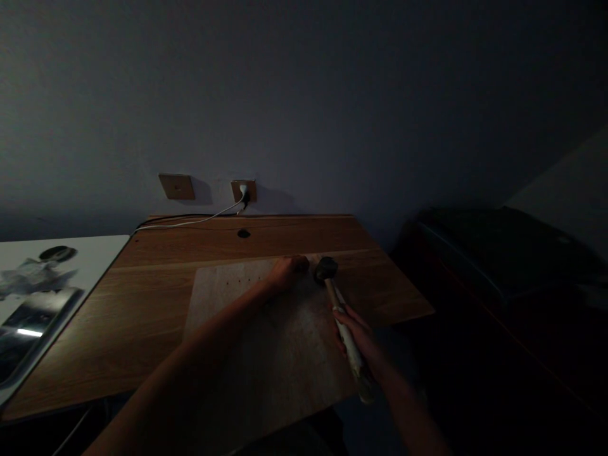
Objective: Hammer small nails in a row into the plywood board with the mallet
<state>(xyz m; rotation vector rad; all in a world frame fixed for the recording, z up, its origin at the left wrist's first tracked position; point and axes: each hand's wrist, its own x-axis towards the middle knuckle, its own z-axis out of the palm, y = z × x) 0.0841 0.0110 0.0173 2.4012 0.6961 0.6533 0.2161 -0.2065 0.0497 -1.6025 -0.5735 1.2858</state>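
My right hand [354, 329] is wrapped round the pale, worn handle of a hammer [350, 345]. The dark hammer head [325, 268] hovers over or rests at the far right part of a pale wooden board [280, 361]; I cannot tell whether it touches. Just left of the head, my left hand [287, 272] is closed near the board's far edge. Its fingertips are dim, so anything pinched in them is hidden. Several small dark spots, perhaps nails or holes, run in a row along the board's far left part.
The board lies on a wooden table [142, 329] against a wall with a socket [244, 190] and plugged-in cables. A cable hole [244, 234] is near the back. On the left, a white surface [109, 246] carries a dark roll, crumpled plastic and a shiny tray. A dark bulky object [513, 253] stands right.
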